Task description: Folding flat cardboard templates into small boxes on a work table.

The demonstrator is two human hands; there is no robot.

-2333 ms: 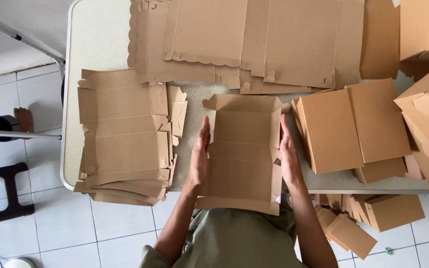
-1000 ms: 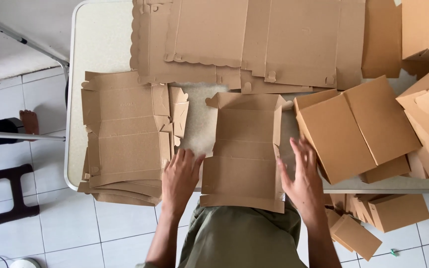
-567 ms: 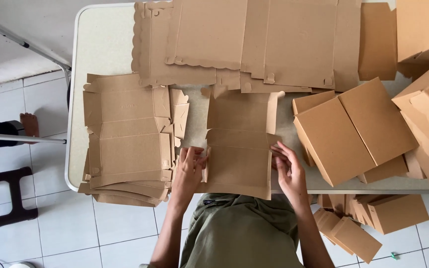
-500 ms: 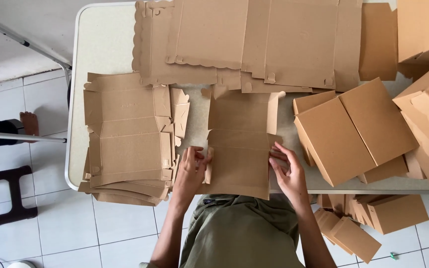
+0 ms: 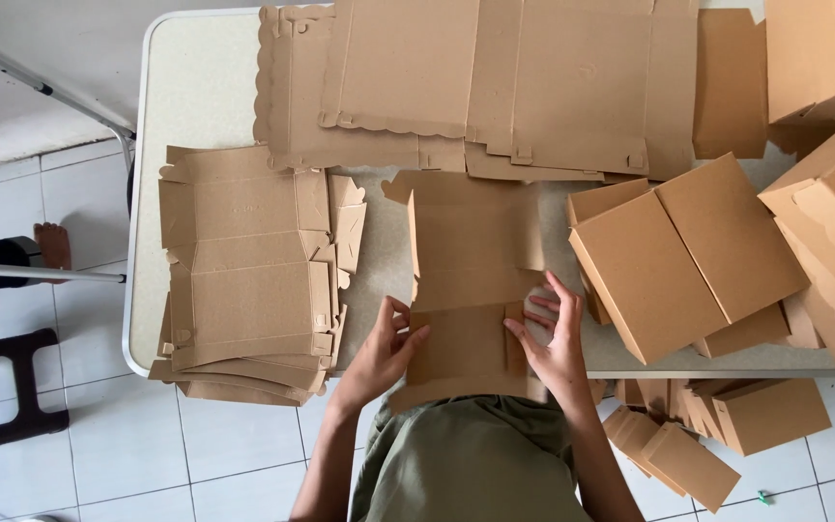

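Now both hands, left (image 5: 384,353) & right (image 5: 553,338), gripping cardboard blank (image 5: 471,280); side flaps folded inward vs earlier.

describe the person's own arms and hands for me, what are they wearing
Both forearms are bare to the bottom edge of the frame, with no sleeves showing. The left hand and right hand wear no gloves; no watch or rings visible. An olive-green garment covers the torso.

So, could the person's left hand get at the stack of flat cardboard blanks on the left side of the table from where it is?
Probably yes. The left hand grips the edge of the partly folded blank, and the stack of flat blanks lies just beside it on the table, with nothing between them. The hand would have to let go first.
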